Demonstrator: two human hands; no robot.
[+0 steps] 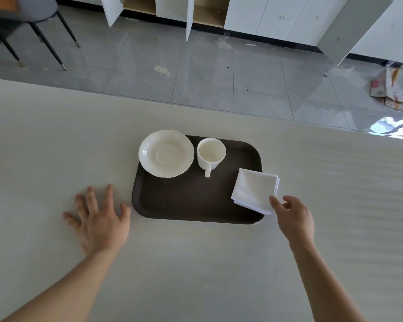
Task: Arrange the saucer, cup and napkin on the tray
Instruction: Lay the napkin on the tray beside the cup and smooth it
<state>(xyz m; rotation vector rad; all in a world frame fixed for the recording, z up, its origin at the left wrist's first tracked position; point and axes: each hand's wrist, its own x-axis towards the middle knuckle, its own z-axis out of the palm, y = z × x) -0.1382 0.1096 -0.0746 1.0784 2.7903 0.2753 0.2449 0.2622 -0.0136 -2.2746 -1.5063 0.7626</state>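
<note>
A dark brown tray (pixel 184 201) lies on the pale table. A white scalloped saucer (pixel 166 153) rests on its far left corner, overhanging the rim. Right of it a white cup (pixel 211 152) stands upright, handle pointing toward me. A folded white napkin (pixel 255 190) lies over the tray's right edge, partly off it. My right hand (pixel 293 218) pinches the napkin's near corner between thumb and fingers. My left hand (pixel 98 217) lies flat with fingers spread on the table, just left of the tray and holding nothing.
The table (pixel 56 140) ends beyond the tray, above a grey tiled floor. A chair (pixel 33 17) stands at the far left. White cabinets (pixel 277 15) with open doors line the back. Crumpled paper (pixel 396 89) lies on the floor at right.
</note>
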